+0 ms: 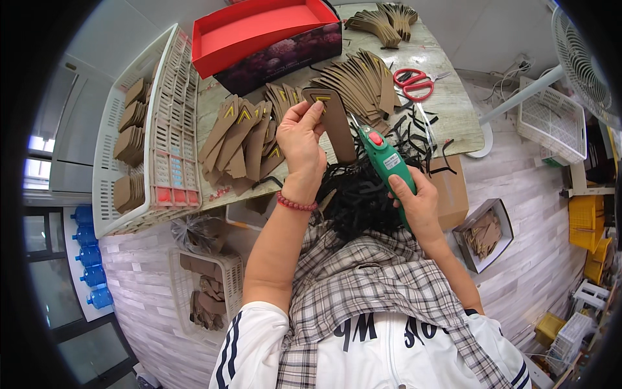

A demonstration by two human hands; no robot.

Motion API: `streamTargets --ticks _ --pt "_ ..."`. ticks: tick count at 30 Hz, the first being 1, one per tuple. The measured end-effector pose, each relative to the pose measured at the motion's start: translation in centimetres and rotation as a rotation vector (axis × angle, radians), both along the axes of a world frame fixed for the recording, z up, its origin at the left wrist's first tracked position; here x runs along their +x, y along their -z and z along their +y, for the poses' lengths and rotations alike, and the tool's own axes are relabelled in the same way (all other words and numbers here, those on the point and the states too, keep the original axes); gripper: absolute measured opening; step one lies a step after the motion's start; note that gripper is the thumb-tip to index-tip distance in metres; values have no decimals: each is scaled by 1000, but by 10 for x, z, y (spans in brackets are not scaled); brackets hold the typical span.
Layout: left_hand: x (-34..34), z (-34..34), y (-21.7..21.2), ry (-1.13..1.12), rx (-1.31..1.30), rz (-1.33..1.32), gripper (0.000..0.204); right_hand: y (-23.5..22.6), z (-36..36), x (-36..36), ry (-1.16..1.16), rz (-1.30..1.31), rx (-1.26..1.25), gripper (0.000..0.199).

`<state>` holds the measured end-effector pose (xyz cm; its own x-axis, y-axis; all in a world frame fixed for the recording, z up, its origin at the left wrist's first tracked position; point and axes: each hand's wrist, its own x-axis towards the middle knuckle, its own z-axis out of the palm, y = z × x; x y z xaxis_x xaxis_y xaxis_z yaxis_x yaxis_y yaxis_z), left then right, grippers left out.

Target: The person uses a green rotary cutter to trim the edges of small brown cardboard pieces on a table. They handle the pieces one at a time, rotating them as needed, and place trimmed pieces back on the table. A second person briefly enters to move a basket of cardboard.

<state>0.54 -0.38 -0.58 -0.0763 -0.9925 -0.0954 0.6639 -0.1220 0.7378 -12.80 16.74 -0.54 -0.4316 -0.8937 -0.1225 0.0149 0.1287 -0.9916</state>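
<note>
My left hand (301, 139) pinches a brown cardboard strip (337, 123) with a dark outlined end, holding it up over the table edge. Just to its right, my right hand (418, 204) grips a green hand tool (385, 162) with a red button, its thin metal tip pointing up at the strip's right side. A tangle of black trimmings (359, 194) lies beneath both hands, spilling onto my lap.
Piles of brown cardboard pieces (240, 139) with yellow chevrons cover the table (447, 97). A red box lid (259, 32), red scissors (413, 83), white baskets (165, 129) at left, a small box of pieces (484, 235) on the floor and a fan (583, 58) surround me.
</note>
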Motion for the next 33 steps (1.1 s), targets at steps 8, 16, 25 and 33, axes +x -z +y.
streamTargets --ticks 8,16,25,33 --pt "-14 6 -4 -2 52 43 13 -11 -2 0 -1 -5 1 33" --pt "-17 17 1 41 82 2 12 -8 -1 -3 9 -17 -19 33" --pt "-15 25 6 100 80 -87 9 -11 -2 -7 17 -27 -18 34" --pt "-7 18 0 111 -37 -223 9 -16 -2 -8 15 -35 -33 34"
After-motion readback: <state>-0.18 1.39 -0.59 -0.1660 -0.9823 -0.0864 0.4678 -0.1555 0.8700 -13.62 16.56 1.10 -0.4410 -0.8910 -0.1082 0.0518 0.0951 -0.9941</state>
